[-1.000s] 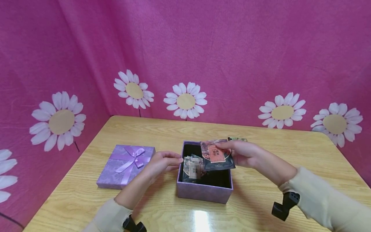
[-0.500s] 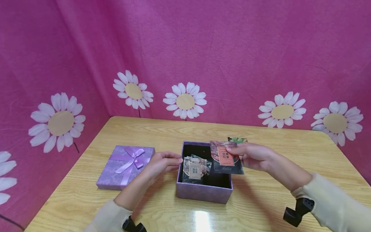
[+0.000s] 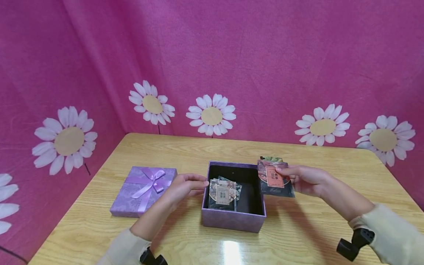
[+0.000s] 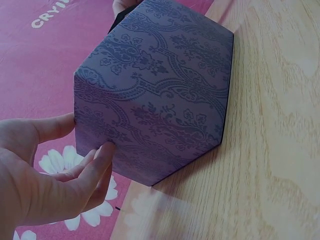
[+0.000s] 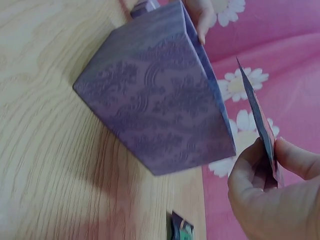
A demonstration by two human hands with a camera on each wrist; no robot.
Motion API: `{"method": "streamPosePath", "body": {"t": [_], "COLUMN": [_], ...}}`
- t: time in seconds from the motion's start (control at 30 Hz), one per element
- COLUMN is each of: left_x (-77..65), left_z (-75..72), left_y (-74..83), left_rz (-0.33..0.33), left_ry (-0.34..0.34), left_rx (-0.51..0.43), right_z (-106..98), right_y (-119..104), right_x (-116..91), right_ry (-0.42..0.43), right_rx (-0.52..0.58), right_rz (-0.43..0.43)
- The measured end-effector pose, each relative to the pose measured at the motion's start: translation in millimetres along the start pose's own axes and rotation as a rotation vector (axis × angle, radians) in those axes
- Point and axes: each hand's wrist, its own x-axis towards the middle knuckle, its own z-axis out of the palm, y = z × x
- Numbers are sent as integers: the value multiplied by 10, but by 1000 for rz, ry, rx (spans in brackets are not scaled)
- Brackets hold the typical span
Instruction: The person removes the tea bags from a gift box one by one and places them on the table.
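A purple patterned box stands uncovered on the table, dark inside. My left hand pinches its left wall, thumb at the rim and fingertips against the outside, as the left wrist view shows. Several dark tea sachets with pale labels lie in the box's left half. Just past the right wall, my right hand holds up a dark tea sachet with an orange-red label, pinched between thumb and fingers. In the right wrist view this sachet is seen nearly edge-on, apart from the box.
Left of the box lies its purple lid with a ribbon bow. A green packet lies on the table behind the held sachet, mostly hidden in the head view. The wooden table ends at a pink flowered cloth.
My right hand has moved right with the tea sachet, from above the box to beyond its right wall. More of the box's inside shows. My left hand stays at the left wall.
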Motion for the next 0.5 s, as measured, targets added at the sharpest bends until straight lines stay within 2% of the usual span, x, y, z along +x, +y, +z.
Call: {"method": "streamPosePath", "body": {"t": [0.3, 0.5], "left_x": [-14, -10], "left_z": [7, 13], "left_y": [-3, -7], "left_rz": [6, -5], "left_ry": [-2, 5], "left_rx": [2, 8], "right_z": [-301, -502], "right_y": [30, -6], "right_x": [-18, -13], "right_ry": [26, 85], "right_rx": [82, 119], "right_rz": [6, 28]}}
